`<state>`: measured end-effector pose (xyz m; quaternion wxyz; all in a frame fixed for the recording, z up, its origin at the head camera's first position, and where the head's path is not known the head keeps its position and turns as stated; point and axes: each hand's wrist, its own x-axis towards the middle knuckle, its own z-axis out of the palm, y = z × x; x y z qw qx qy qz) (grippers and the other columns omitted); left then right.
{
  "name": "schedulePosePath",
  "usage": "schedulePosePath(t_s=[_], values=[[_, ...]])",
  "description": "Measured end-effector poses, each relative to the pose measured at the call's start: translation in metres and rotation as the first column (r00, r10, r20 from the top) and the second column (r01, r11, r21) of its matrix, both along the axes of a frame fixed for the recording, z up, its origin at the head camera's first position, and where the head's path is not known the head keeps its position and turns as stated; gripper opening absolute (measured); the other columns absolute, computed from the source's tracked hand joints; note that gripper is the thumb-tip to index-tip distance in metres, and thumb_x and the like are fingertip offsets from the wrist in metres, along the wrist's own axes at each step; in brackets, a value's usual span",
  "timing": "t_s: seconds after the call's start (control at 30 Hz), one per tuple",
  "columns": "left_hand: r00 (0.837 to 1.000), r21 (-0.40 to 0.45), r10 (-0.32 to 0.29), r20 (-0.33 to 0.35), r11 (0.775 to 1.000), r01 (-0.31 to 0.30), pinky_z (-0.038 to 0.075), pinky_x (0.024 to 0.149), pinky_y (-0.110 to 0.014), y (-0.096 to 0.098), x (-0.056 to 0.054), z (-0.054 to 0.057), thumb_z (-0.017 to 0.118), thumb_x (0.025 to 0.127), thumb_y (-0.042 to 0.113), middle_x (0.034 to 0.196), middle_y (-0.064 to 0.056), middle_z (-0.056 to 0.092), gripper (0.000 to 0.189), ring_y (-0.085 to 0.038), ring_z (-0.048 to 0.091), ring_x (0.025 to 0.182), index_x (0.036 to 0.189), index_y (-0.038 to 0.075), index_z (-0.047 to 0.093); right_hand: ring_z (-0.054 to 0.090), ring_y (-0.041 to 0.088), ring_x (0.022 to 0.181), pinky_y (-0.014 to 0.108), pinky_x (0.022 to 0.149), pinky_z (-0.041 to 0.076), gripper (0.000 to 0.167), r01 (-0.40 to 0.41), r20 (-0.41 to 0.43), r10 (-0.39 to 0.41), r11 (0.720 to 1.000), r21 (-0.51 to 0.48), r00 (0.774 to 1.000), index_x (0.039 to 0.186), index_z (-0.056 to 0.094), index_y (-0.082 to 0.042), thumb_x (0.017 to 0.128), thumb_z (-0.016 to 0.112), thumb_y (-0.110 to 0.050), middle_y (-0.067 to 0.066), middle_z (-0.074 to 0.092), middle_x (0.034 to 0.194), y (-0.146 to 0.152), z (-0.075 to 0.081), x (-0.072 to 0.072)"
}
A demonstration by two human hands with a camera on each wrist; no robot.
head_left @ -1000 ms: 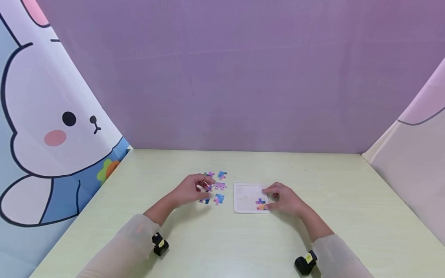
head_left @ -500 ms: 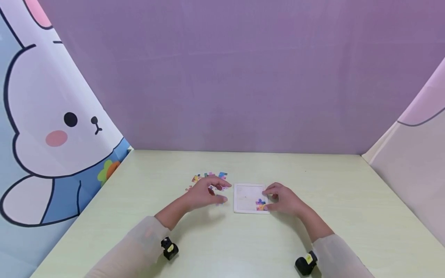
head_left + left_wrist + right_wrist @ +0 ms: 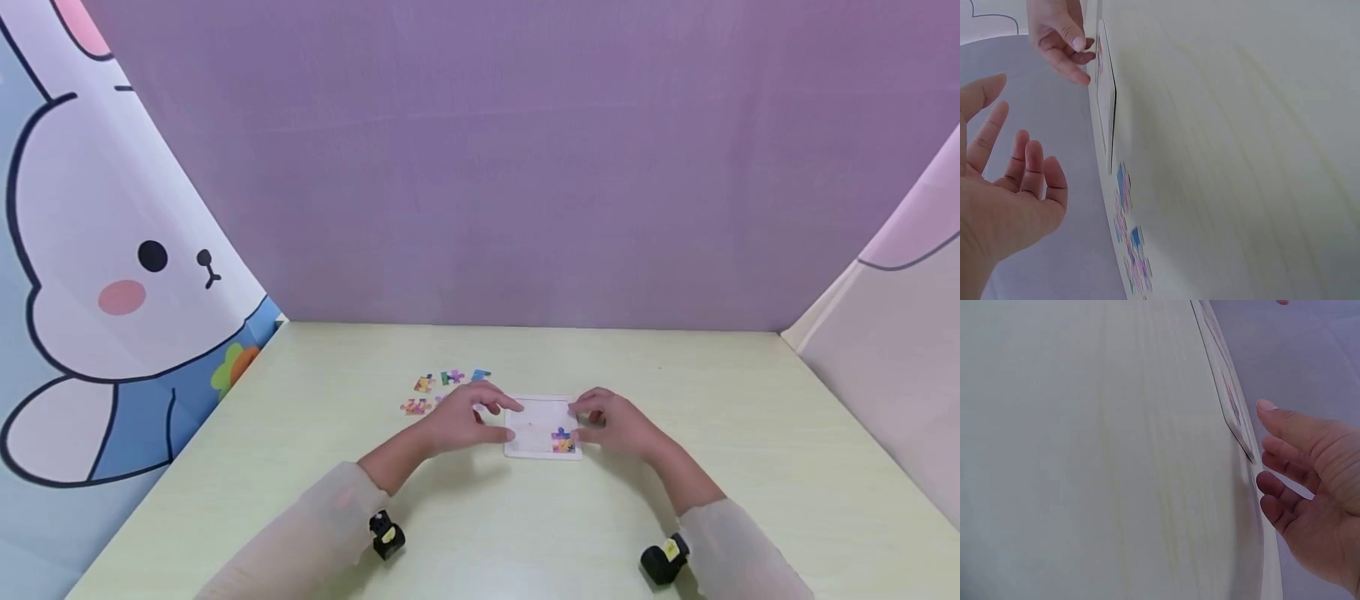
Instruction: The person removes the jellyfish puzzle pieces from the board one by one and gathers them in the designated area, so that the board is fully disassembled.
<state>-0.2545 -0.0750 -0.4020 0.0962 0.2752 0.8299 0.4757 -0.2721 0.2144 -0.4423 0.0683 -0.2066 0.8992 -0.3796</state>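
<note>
A white puzzle tray point(image 3: 531, 427) lies flat on the table, with a few joined jigsaw pieces point(image 3: 563, 441) in its near right corner. My left hand point(image 3: 465, 421) hovers over the tray's left edge, thumb and fingers spread apart. Nothing is between them in the left wrist view, where the left hand point(image 3: 1013, 194) shows large. At the tray's right edge, my right hand point(image 3: 617, 427) has its thumb and forefinger tips close to the rim. The right wrist view shows that right hand point(image 3: 1316, 481) with loosely bent fingers and nothing held.
Loose jigsaw pieces point(image 3: 424, 383) lie left of the tray, partly hidden behind the left hand; several show in the left wrist view as bright pieces point(image 3: 1137, 259). A purple backdrop point(image 3: 525, 167) rises at the table's far edge. Each wrist wears a black camera point(image 3: 387, 535).
My left hand has moved right, from above the loose pieces to the tray's left edge, uncovering some pieces behind it. My right hand has stayed almost still at the tray's right side.
</note>
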Motion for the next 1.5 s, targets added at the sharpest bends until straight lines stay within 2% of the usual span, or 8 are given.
schedulePosePath(t_s=[0.27, 0.4, 0.6, 0.7, 0.87, 1.1, 1.23, 1.5], values=[[1.0, -0.051, -0.023, -0.017, 0.998, 0.022, 0.049, 0.072, -0.028, 0.013, -0.003, -0.005, 0.08, 0.08, 0.015, 0.11, -0.015, 0.062, 0.033, -0.029, 0.055, 0.101, 0.112, 0.008, 0.074, 0.056, 0.025, 0.1, 0.041, 0.088, 0.05, 0.04, 0.0, -0.02, -0.001, 1.0, -0.019, 1.0, 0.121, 0.066, 0.001, 0.083, 0.078, -0.01, 0.013, 0.06, 0.12, 0.0, -0.003, -0.012], [1.0, -0.076, -0.023, 0.014, 0.997, 0.024, 0.049, 0.075, -0.029, 0.02, -0.004, -0.007, 0.081, 0.08, 0.016, 0.113, -0.012, 0.063, 0.035, -0.028, 0.056, 0.103, 0.113, 0.008, 0.073, 0.058, 0.027, 0.102, 0.045, 0.089, 0.05, 0.04, -0.008, -0.043, 0.008, 1.0, -0.011, 0.999, 0.119, 0.067, 0.001, 0.081, 0.078, -0.005, 0.015, 0.06, 0.122, -0.001, -0.004, -0.018], [0.999, -0.117, 0.003, 0.055, 0.993, 0.004, 0.047, 0.082, -0.033, 0.031, -0.006, -0.01, 0.083, 0.078, 0.019, 0.11, 0.005, 0.064, 0.034, -0.022, 0.058, 0.103, 0.111, 0.012, 0.075, 0.057, 0.026, 0.098, 0.043, 0.087, 0.05, 0.04, 0.011, -0.004, -0.011, 1.0, -0.018, 1.0, 0.121, 0.067, -0.001, 0.082, 0.077, -0.003, 0.014, 0.061, 0.121, -0.003, -0.004, -0.025], [0.997, -0.144, 0.016, 0.071, 0.99, -0.005, 0.047, 0.084, -0.033, 0.038, -0.008, -0.012, 0.084, 0.077, 0.019, 0.109, 0.009, 0.065, 0.033, -0.019, 0.058, 0.102, 0.11, 0.014, 0.075, 0.057, 0.025, 0.099, 0.042, 0.088, 0.05, 0.042, 0.019, 0.032, -0.018, 1.0, -0.021, 0.999, 0.122, 0.067, -0.004, 0.082, 0.077, -0.004, 0.011, 0.061, 0.123, -0.002, -0.003, -0.028], [0.996, -0.195, 0.003, 0.087, 0.981, 0.014, 0.048, 0.084, -0.031, 0.051, -0.014, -0.018, 0.084, 0.077, 0.018, 0.11, 0.01, 0.066, 0.033, -0.014, 0.059, 0.099, 0.108, 0.017, 0.076, 0.056, 0.028, 0.104, 0.045, 0.091, 0.048, 0.045, -0.027, 0.053, 0.03, 0.998, -0.052, 0.998, 0.123, 0.067, -0.002, 0.079, 0.08, -0.005, 0.014, 0.059, 0.127, 0.002, -0.003, -0.033], [0.999, -0.248, -0.011, 0.052, 0.968, 0.024, 0.047, 0.083, -0.026, 0.067, -0.022, -0.028, 0.084, 0.077, 0.016, 0.106, 0.01, 0.066, 0.033, -0.008, 0.057, 0.093, 0.108, 0.019, 0.076, 0.056, 0.028, 0.107, 0.047, 0.094, 0.046, 0.052, -0.076, 0.061, 0.08, 0.995, -0.061, 0.995, 0.124, 0.065, 0.0, 0.075, 0.083, -0.005, 0.015, 0.061, 0.125, 0.007, -0.005, -0.035], [0.999, -0.284, -0.017, 0.038, 0.958, 0.027, 0.046, 0.085, -0.025, 0.073, -0.025, -0.03, 0.085, 0.076, 0.015, 0.106, 0.01, 0.067, 0.037, -0.009, 0.058, 0.095, 0.111, 0.02, 0.075, 0.056, 0.03, 0.108, 0.048, 0.095, 0.046, 0.053, -0.083, 0.056, 0.087, 0.994, -0.068, 0.995, 0.124, 0.064, 0.002, 0.075, 0.083, -0.004, 0.015, 0.061, 0.123, 0.009, -0.006, -0.034], [0.998, -0.409, -0.063, 0.016, 0.91, 0.064, 0.043, 0.077, -0.021, 0.076, -0.029, -0.031, 0.086, 0.074, 0.017, 0.095, 0.009, 0.062, 0.051, -0.006, 0.051, 0.084, 0.122, 0.017, 0.07, 0.055, 0.031, 0.113, 0.048, 0.098, 0.044, 0.053, -0.085, 0.067, 0.091, 0.993, -0.082, 0.994, 0.124, 0.064, 0.002, 0.075, 0.083, -0.006, 0.016, 0.06, 0.124, 0.01, -0.01, -0.035]])
